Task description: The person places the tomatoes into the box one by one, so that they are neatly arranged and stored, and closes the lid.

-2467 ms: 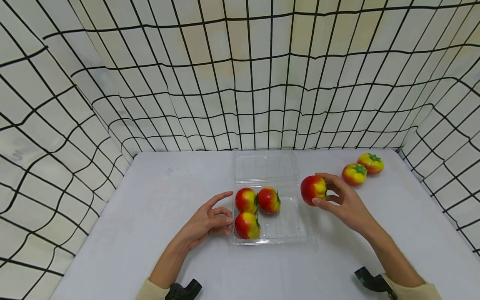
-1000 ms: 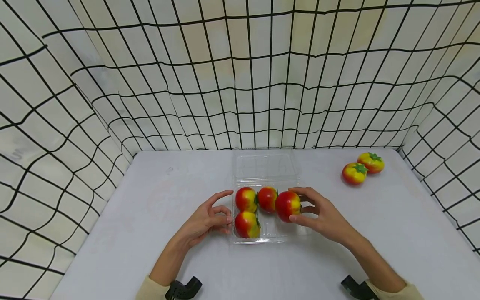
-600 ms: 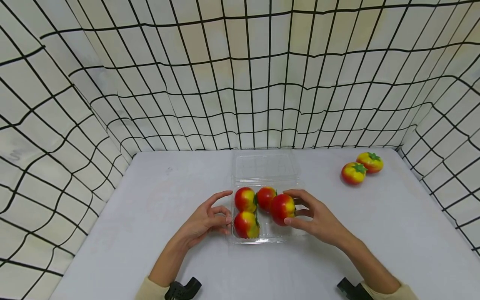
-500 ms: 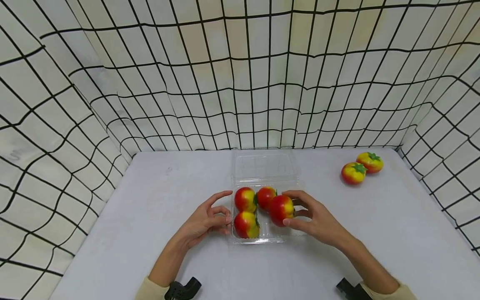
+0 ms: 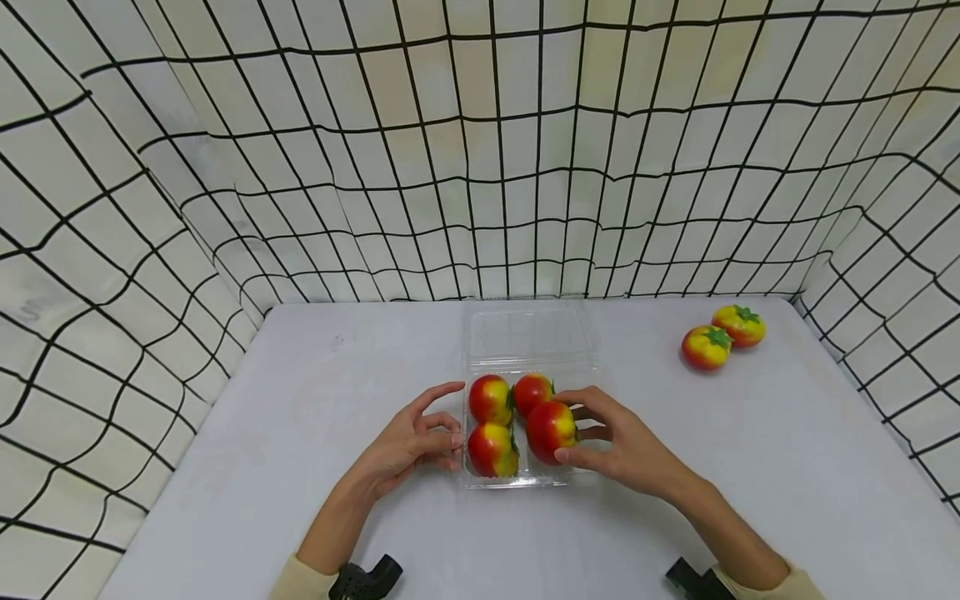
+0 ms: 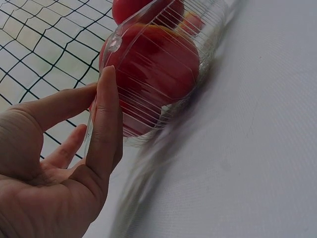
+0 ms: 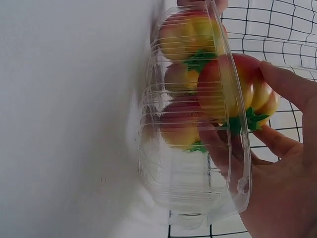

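In it came: the right hand (image 5: 618, 437) had slid left and toward the person over the last half second, carrying a tomato (image 5: 551, 431) down over the near right part of the clear box (image 5: 525, 481). The tomato at the back right (image 5: 532, 390) had edged slightly left over the last couple of seconds, while the left pair — back left (image 5: 490, 398) and front left (image 5: 491, 450) — looked unmoved. That put three tomatoes in the box and the fourth partly inside it, a placement well along, by my reading, but not finished.

Now the grip! The right thumb and fingers were parted about as wide as the fruit and curled round its leafy end, holding it fast. The right wrist view showed one part standing proud of the rim and another behind the see-through wall; whether it touched the floor of the box, I couldn't tell.

Over on the other side, the left hand (image 5: 408, 450) matched its earlier pose, thumb and finger pinching the box's left rim, steadying it, I'd judge. The lid (image 5: 528, 333) lay folded back, and two more tomatoes — the nearer (image 5: 707, 348) and the farther (image 5: 739, 325) — sat on the table (image 5: 300, 467), well apart to the right.
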A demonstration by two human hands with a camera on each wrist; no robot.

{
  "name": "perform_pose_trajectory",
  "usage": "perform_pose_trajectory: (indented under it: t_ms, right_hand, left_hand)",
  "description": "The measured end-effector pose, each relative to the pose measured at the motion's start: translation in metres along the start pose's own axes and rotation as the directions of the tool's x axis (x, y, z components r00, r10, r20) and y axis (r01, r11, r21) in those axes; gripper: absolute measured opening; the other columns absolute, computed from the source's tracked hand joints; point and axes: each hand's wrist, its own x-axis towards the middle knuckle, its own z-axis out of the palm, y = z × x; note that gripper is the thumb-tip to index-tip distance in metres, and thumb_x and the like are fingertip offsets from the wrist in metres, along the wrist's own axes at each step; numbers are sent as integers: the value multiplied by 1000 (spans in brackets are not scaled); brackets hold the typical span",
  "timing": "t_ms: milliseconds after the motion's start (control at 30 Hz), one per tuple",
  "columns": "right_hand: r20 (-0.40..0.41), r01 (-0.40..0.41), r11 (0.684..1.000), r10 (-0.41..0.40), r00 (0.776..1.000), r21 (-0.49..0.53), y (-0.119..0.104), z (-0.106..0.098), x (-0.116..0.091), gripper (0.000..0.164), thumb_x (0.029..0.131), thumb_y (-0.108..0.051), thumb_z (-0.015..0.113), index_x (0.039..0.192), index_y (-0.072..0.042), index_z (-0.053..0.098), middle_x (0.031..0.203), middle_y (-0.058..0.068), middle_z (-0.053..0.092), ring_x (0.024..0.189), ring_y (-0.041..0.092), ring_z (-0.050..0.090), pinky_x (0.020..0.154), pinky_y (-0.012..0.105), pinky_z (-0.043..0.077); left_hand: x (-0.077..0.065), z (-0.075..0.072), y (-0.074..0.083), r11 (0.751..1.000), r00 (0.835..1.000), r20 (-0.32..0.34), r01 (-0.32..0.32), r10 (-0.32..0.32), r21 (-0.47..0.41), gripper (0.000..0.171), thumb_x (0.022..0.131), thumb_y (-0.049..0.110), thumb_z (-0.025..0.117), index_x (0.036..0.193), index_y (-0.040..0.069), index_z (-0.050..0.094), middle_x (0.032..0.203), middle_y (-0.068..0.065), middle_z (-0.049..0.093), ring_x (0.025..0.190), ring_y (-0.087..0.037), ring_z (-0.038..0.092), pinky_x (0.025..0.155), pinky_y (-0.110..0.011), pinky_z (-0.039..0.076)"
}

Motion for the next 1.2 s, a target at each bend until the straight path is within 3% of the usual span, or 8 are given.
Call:
perform_pose_trajectory:
  t_ms: [433,667,1033,1200]
  right_hand:
    - [17,-32,999,32,999,-18,-3,6,3,67,85,-33,86,144,-24,55,139,2,59,123,26,64,99,33,62]
    - [37,-7,999,9,999,-50,-1,9,5,67,86,-34,85,145,-23,54,134,2,59,119,24,66,97,34,63]
    - [59,-12,996,17,998,-89,1,11,8,66,88,-35,84,145,-22,53,142,3,59,118,21,66,99,37,62]
    - [53,-3,994,9,999,-107,0,13,8,63,87,-34,84,143,-22,56,134,4,59,116,22,67,98,37,62]
  left_hand:
    - [0,0,0,1000,1000,3,-3,3,-3,79,96,7,72,162,19,30,94,1,65,72,-14,70,76,-32,66]
    - [0,0,0,1000,1000,14,-8,8,-26,80,96,5,72,162,18,29,93,1,65,71,-13,70,74,-31,66]
    - [0,0,-1,1000,1000,13,-5,5,-26,79,96,5,71,162,19,30,95,0,65,72,-13,71,75,-32,66]
    - [0,-1,-1,1000,1000,11,-2,2,-22,80,96,4,71,162,19,30,95,0,65,71,-13,71,75,-31,66]
